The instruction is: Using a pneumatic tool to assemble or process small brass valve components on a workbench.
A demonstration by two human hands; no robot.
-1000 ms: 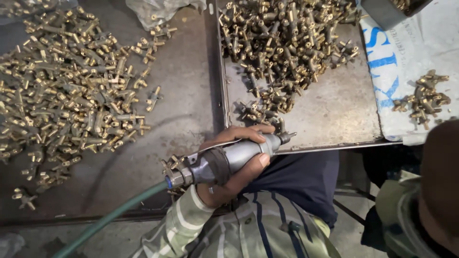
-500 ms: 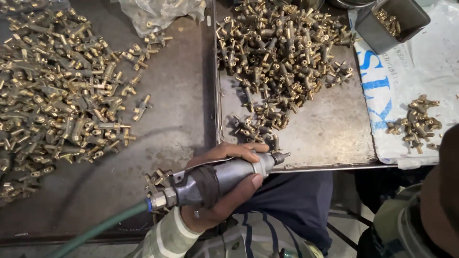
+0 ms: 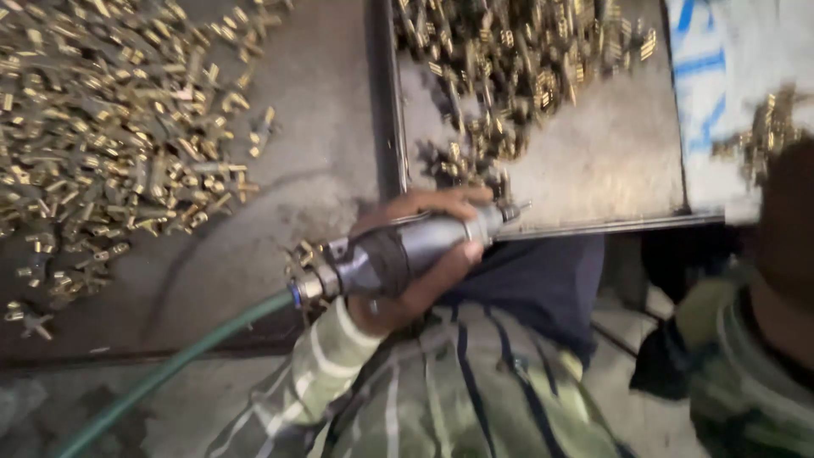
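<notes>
Left hand (image 3: 415,254) clenched around the grey air tool (image 3: 398,254), green hose (image 3: 170,373) trailing behind. Tool tip has crept to the metal tray (image 3: 593,170)'s near edge. Brass fittings (image 3: 509,76) heaped beyond, on the tray. Right hand: unseen.

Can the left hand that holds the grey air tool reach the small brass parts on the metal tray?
Probably yes: the left hand lies at the tray's near edge, the nearest brass parts just beyond it, nothing between.
</notes>
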